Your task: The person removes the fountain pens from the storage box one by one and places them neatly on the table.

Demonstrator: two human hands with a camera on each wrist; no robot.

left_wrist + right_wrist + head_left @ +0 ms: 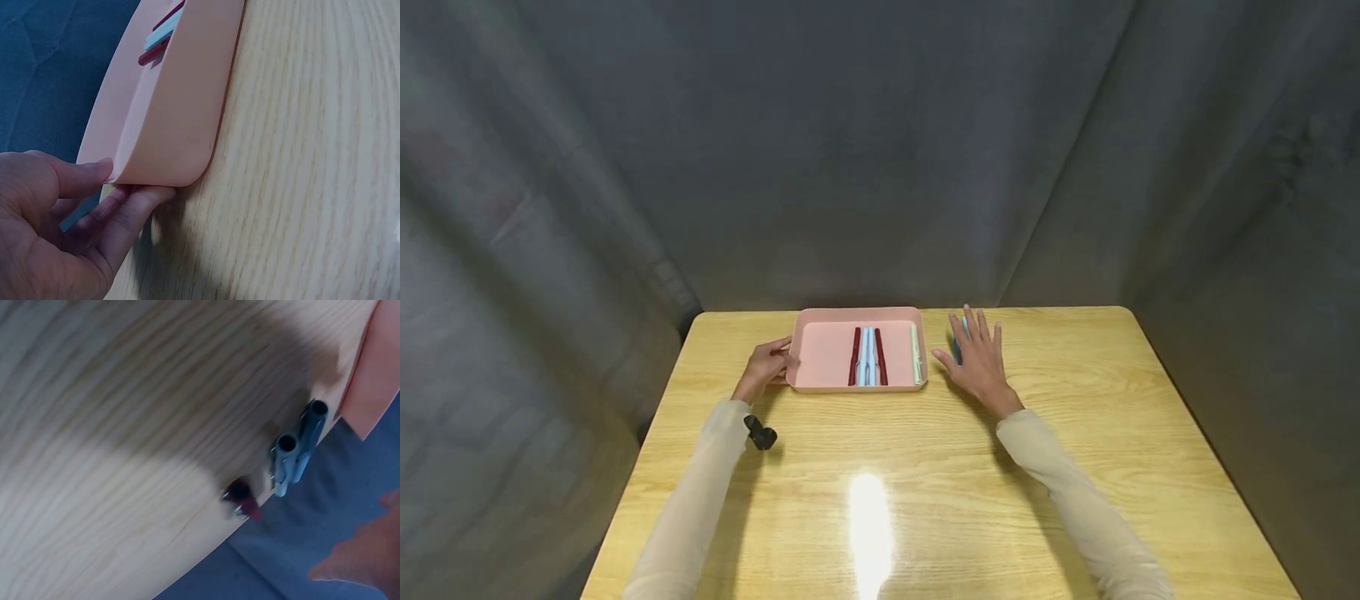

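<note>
A pink tray [827,354] lies at the far middle of the wooden table [887,467]. In it lie two dark red pens [855,357], a light blue pair [868,357] between them and a pale one [916,354] at the right wall. My left hand [770,363] pinches the tray's left corner [169,125], thumb [75,176] on the rim and fingers [125,209] beneath. My right hand [975,358] hovers flat with spread fingers just right of the tray, over blue pens [957,342]. In the right wrist view two blue-grey pens [294,453] and a dark red pen [242,499] lie beside the tray's corner [375,369].
A dark grey curtain [880,150] hangs behind and around the table. A small black camera [761,433] sits at my left wrist. A bright glare [868,521] marks the near middle of the tabletop. The table's far edge runs just behind the tray.
</note>
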